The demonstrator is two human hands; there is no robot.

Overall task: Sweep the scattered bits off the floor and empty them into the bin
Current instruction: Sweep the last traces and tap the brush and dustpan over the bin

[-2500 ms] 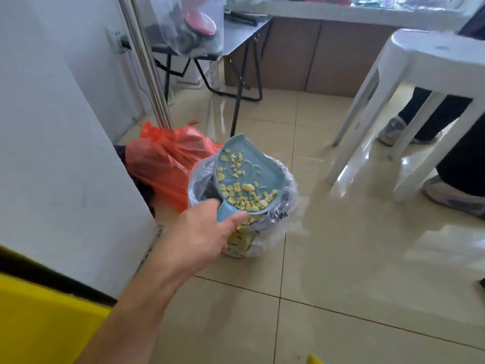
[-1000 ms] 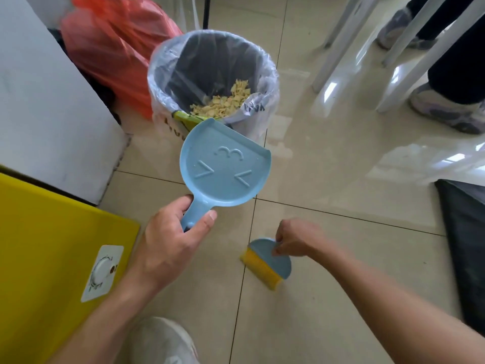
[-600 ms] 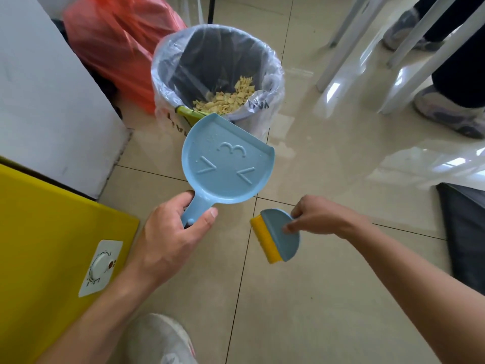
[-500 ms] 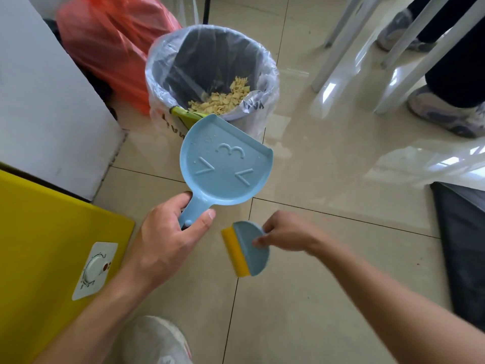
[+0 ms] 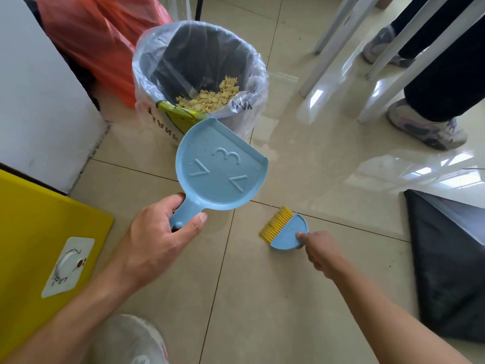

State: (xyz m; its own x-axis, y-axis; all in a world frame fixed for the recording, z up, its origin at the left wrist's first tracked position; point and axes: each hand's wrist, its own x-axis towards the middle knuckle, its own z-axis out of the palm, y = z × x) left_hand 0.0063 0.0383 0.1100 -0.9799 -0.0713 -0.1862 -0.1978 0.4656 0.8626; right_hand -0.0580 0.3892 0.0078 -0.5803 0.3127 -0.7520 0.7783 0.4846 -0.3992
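**While bits lie in bin, dustpan held empty**

Left hand (image 5: 160,240) wrapped around the handle of the blue dustpan (image 5: 221,166), pan bare, held above the tiled floor (image 5: 301,166) just in front of the bin (image 5: 199,72). Pale yellow bits (image 5: 210,97) heaped inside the bin's clear liner. Right hand (image 5: 321,252) pinches the small blue brush (image 5: 284,229) low by the floor, yellow bristles pointing toward the dustpan. Orange bag (image 5: 102,35) behind the bin.

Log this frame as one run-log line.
left hand: holds empty blue plastic dustpan | right hand: holds small blue yellow-bristled brush | yellow bits: in bag-lined bin
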